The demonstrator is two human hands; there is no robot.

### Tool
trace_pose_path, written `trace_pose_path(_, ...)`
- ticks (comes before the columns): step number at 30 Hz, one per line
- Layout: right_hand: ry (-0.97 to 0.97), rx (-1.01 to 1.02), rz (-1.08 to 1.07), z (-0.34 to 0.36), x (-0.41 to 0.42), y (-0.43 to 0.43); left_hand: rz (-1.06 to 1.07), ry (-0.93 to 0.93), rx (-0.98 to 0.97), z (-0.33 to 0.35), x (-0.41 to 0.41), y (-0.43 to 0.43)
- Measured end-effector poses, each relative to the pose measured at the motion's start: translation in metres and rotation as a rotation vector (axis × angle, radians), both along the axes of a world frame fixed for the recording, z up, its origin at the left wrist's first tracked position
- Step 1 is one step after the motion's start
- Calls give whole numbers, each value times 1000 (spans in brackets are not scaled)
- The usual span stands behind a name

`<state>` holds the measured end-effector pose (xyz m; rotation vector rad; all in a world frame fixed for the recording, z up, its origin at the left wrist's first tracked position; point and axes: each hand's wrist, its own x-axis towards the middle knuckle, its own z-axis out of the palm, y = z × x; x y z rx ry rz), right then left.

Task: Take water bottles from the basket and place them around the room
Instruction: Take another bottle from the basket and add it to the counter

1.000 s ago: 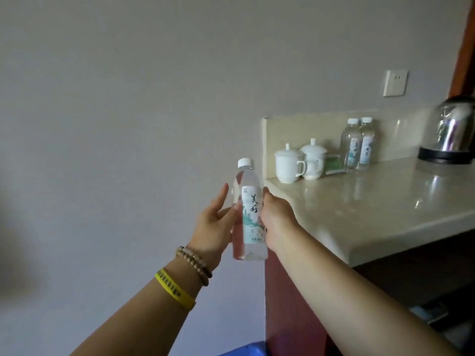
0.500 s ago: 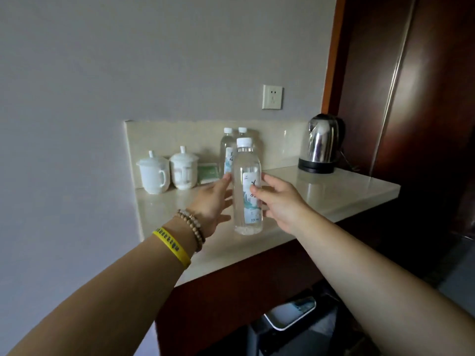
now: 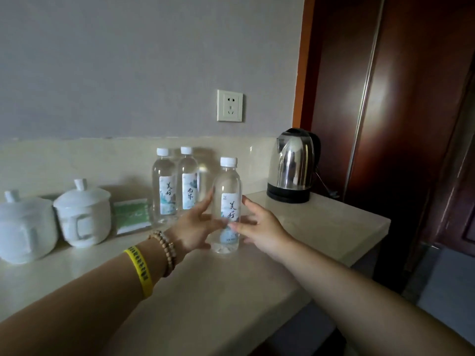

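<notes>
A clear water bottle (image 3: 227, 191) with a white cap and a pale printed label stands upright on the beige stone counter (image 3: 205, 291). My left hand (image 3: 191, 227) is at its left side, fingers stretched out and touching it, thumb across the lower front. My right hand (image 3: 259, 227) is at its right side, fingers nearly straight, thumb tip against the label. Two more matching bottles (image 3: 164, 186) (image 3: 189, 183) stand side by side just behind, against the backsplash. No basket is in view.
Two white lidded cups (image 3: 82, 214) (image 3: 23, 227) and a green packet (image 3: 131, 214) sit at the left. A steel kettle (image 3: 294, 165) stands at the back right under a wall socket (image 3: 229, 105). A dark wooden door (image 3: 398, 98) borders the counter's right end.
Both hands carried the bottle from beside the counter's end to over the counter and set it down in front of the two standing bottles. The fingers have loosened around it.
</notes>
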<state>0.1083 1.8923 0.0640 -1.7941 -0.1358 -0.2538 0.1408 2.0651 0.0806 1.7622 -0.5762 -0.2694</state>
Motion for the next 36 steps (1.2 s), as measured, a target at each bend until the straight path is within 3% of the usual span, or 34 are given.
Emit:
trace_pose_path(7, -61, -173, 142, -6, 62, -33, 243, -399, 307, -23, 58, -27)
trace_pose_path(14, -223, -268, 194, -10, 145, -46, 640, -600, 596, -27, 92, -48)
trace_pose_path(25, -158, -289, 309, -25, 231, -34, 976, -501, 770, -26, 123, -74)
trace_pose_path(36, -175, -269, 270, -32, 243, -32, 987, -550, 757, -30, 126, -88)
